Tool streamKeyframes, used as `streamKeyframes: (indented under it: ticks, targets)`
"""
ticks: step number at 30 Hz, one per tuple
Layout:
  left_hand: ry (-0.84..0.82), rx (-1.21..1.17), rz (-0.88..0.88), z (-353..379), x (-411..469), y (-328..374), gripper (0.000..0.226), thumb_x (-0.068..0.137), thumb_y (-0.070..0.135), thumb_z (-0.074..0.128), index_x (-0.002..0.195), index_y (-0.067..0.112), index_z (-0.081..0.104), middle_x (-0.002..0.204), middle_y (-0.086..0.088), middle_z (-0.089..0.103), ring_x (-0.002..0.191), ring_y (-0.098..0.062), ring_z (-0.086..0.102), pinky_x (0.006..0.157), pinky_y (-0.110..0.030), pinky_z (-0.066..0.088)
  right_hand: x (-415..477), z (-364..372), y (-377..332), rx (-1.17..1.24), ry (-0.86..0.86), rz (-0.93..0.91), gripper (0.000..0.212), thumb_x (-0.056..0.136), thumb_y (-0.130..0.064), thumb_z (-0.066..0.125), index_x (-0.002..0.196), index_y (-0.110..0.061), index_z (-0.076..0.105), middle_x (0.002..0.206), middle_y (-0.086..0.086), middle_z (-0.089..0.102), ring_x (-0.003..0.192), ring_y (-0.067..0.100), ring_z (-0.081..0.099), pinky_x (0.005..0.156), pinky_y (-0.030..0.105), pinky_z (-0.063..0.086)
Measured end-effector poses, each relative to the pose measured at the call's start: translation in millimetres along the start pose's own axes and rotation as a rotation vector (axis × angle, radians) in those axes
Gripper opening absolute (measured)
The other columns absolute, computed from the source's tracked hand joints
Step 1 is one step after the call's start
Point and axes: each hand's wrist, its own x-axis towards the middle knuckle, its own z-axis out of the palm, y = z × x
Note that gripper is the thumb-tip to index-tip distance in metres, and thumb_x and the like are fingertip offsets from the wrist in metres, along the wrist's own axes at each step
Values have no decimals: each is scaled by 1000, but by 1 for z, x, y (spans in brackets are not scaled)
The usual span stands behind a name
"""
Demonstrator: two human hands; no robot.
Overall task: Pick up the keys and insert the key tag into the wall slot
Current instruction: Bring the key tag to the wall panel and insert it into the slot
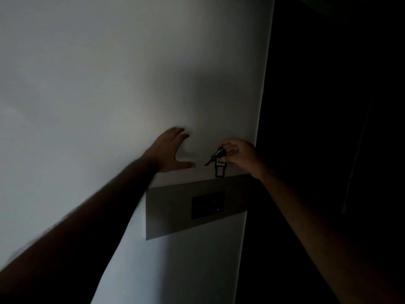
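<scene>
The room is dim. My right hand [240, 155] pinches a bunch of keys [213, 157] with a dark rectangular key tag [219, 170] that bears a small white label. The tag hangs down, its lower end just above the grey wall panel [166, 207]. On that panel sits a dark square slot unit [207, 204] with a tiny red light, below the tag and apart from it. My left hand [169, 150] lies flat on the white wall [109, 84], fingers spread, to the left of the keys.
The wall ends at a vertical corner edge [262, 106] right of my right hand. Beyond it everything is dark, with a faint tall door or frame [359, 150] barely visible.
</scene>
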Motion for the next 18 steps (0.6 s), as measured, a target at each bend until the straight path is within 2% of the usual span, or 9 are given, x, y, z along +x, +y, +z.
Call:
streamKeyframes:
  ticks: [9,12,16,18]
  targets:
    - [6,46,69,38,25,-4,111,71,75,71,155,13,34,166,-14,27,154,-30,21,127,-38,14,44,-1,46,30,-13,-40,56,73,8,79,78,-48,73,78,-12,76,74,-3,73,56,19,57]
    - [6,49,85,47,32,0,109,72,74,71,155,12,35,165,-16,27,153,-32,21,126,-45,19,53,1,67,43,-54,-39,53,74,7,80,80,-46,74,81,-9,76,77,2,74,59,25,60]
    - [42,64,40,56,41,4,108,72,74,70,154,13,36,165,-16,28,153,-33,22,125,-46,20,72,-5,88,74,-127,-59,52,74,7,79,83,-44,75,80,-10,78,76,6,75,58,25,61]
    - [58,83,2,62,44,6,107,73,75,69,155,14,36,165,-15,27,153,-33,22,124,-47,21,81,-9,95,92,-169,-60,50,75,9,78,84,-40,76,83,-4,79,78,12,75,60,28,62]
